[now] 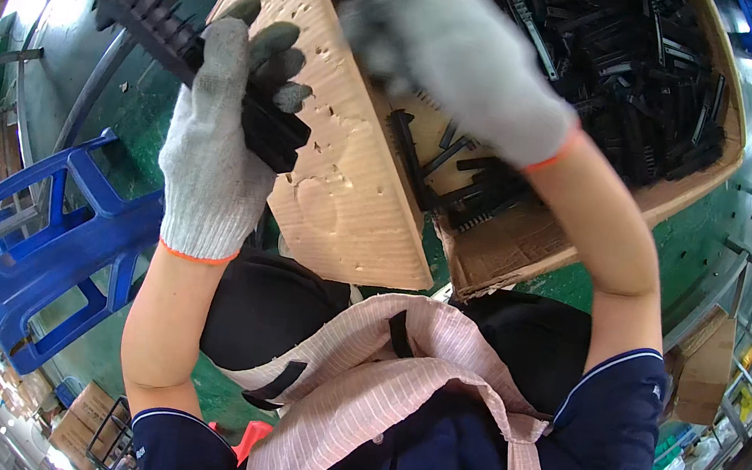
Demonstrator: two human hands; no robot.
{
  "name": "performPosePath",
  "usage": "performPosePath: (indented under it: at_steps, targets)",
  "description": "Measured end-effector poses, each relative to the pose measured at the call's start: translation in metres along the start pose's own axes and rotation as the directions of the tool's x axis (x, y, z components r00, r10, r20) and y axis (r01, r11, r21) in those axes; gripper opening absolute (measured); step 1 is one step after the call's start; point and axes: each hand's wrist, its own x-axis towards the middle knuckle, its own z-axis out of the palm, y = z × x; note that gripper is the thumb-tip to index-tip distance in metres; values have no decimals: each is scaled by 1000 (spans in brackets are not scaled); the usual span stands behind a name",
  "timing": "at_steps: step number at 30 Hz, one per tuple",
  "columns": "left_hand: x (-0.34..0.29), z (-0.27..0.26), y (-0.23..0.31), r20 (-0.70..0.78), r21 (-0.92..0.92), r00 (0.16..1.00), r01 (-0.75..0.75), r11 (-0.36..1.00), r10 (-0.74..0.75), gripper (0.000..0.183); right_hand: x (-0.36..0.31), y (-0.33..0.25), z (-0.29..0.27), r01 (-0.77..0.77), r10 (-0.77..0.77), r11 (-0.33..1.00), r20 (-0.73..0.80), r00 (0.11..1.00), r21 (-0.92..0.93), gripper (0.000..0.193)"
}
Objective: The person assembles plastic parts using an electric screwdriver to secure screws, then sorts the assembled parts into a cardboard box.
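- The cardboard box [359, 185] is the landmark: a big open carton tipped toward the person, its near flap bent and pitted. It is bulky enough to block a straight reach from the left side.
- A blue plastic crate [58, 238] stands on the green floor left of the box, below the left hand.
- Loose black plastic strips [611, 66] fill the box, tangled, so they probably snag when lifted.
- The stack of black toothed strips [173, 38] sits left of the box, above the crate. It looks light, stiff and ridged, hence easy to grip; mid-length seems the best hold.
- The left hand [216, 145], gloved, is clenched around that stack.
- The right hand [459, 54], gloved and blurred, reaches over the box; I cannot tell its finger state.
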Motion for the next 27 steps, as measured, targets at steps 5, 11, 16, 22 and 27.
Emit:
performPosePath:
  at_steps: [5, 11, 16, 22, 27]
  targets:
    - [8, -14, -5, 84, -117, 996, 29, 993, -19, 48, 2, -4, 51, 278, -277, 815, 80, 958, -509, 45]
    - [1, -5, 1, -88, 13, 996, 24, 1000, -23, 26, -14, 19, 26, 538, -512, 468, 282, 812, -701, 53]
    - [-6, -4, 8, -69, 98, 996, -44, 994, 51, 30, -12, 93, -85, 79, -356, 512, -128, 926, -855, 59]
    - [-5, -4, 3, 14, 156, 1000, -26, 987, 24, 31, -29, 177, -103, 73, 450, -280, -63, 891, -957, 84]
    - [-5, -13, 4, -16, 156, 999, -32, 987, 35, 30, -22, 214, -94, -148, 295, -80, -165, 941, -986, 61]
